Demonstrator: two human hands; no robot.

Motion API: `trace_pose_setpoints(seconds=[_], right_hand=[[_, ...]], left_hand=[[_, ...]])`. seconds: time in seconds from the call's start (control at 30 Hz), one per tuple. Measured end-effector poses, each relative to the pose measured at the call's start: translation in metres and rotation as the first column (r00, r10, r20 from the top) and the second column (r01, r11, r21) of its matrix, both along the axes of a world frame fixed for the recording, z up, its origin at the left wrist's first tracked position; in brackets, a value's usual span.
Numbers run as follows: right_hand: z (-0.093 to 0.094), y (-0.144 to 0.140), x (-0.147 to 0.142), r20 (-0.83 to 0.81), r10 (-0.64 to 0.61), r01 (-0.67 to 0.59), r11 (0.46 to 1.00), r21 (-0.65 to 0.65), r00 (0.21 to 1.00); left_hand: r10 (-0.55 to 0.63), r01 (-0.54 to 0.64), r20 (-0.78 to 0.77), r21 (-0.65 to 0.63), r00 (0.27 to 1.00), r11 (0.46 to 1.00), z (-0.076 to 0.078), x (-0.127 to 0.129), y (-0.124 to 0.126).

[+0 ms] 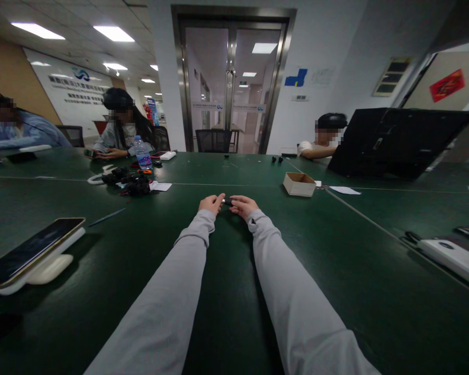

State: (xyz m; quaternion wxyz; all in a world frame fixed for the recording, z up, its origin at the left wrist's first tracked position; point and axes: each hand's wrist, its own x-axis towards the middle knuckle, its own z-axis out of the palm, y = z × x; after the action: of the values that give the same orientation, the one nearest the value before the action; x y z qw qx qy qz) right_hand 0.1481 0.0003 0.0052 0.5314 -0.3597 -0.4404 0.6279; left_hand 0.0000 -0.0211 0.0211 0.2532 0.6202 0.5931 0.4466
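Note:
Both arms reach forward in light grey sleeves over the dark green table (226, 291). Between my hands is a small black stick-shaped object (227, 201) with a pale or silvery part at its left end. My left hand (211, 203) pinches that left end between thumb and fingers. Closed round the dark right end is my right hand (244, 205). The object lies roughly level, just above the tabletop; its exact kind is too small to make out, and the fingers cover part of it.
An open box (299, 185) stands ahead right, near a large black panel (391, 143). Leftward are a phone (35, 250) on a white stand, a thin stick (107, 217), black tangled items (135, 182) and a bottle (143, 154). A power strip (453, 258) lies right. Several people sit around.

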Motion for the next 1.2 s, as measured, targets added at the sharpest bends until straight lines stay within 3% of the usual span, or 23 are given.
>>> trace_pose_setpoints(seconds=[0.27, 0.4, 0.77, 1.0, 1.2], right_hand=[[-0.001, 0.000, -0.001, -0.002, -0.019, 0.019, 1.000, -0.006, 1.000], [-0.001, -0.001, -0.002, 0.012, -0.024, 0.024, 1.000, 0.006, 1.000], [0.000, -0.002, -0.002, 0.042, -0.008, 0.007, 1.000, 0.025, 0.999], [-0.002, -0.001, 0.000, 0.039, 0.019, -0.021, 0.999, 0.047, 0.999], [-0.003, -0.002, 0.000, 0.050, 0.038, -0.041, 0.997, 0.072, 0.998]], left_hand=[[-0.107, 0.087, 0.276, 0.084, 0.955, 0.993, -0.015, 0.001, 0.017], [-0.165, 0.122, 0.329, 0.147, 0.930, 0.982, -0.018, 0.000, 0.021], [-0.114, 0.102, 0.158, 0.079, 0.981, 0.992, -0.022, -0.008, 0.026], [0.011, -0.007, -0.072, 0.051, 0.997, 0.999, -0.006, -0.009, 0.010], [0.050, -0.049, -0.150, 0.013, 0.987, 0.999, -0.003, -0.009, 0.008]])
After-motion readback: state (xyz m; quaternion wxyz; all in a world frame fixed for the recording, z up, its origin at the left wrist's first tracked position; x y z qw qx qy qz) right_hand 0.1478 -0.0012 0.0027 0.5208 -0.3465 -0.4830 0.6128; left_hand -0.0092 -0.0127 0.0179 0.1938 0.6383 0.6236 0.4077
